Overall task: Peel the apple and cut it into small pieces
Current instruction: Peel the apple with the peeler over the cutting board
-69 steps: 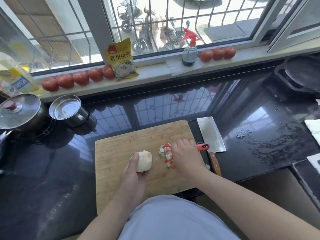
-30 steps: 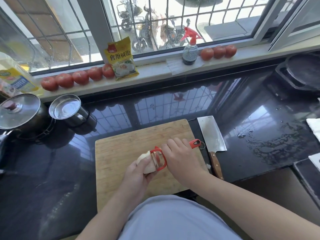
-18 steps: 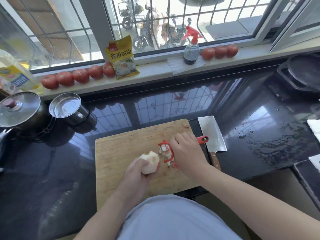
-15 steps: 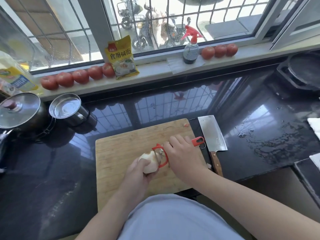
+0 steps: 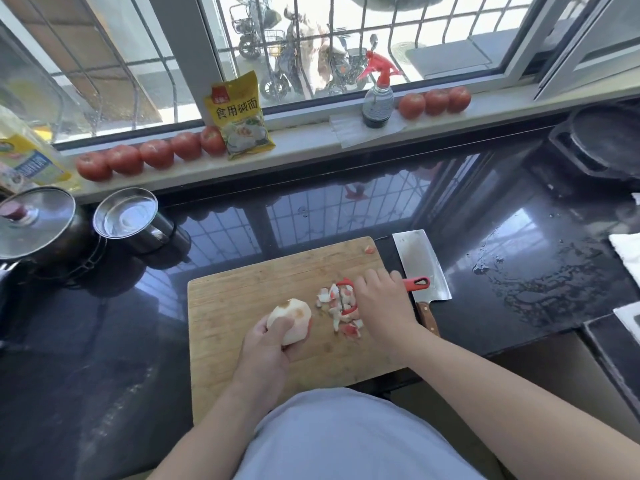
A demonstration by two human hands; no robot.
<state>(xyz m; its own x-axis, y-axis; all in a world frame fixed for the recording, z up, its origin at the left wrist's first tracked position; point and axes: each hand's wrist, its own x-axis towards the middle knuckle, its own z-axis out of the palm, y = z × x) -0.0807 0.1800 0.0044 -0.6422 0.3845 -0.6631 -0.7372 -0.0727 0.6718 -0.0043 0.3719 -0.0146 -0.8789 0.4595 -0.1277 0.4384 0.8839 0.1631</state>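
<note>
Left hand (image 5: pixel 263 344) fingers grip peeled apple (image 5: pixel 292 318); right hand (image 5: pixel 382 303) fingers grip peeler (image 5: pixel 415 283).

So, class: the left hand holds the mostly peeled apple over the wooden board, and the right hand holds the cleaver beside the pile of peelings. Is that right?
Not quite. In the head view the right hand holds the red peeler, not the cleaver, which lies untouched beside the board. The rest stands: the left hand holds the mostly peeled apple, peelings nearby.

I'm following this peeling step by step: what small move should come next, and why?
Probably bring the red peeler in the right hand back to the apple that the left hand holds. A patch of red skin shows low on its right side, and the peeler sits over the peel scraps.
</note>
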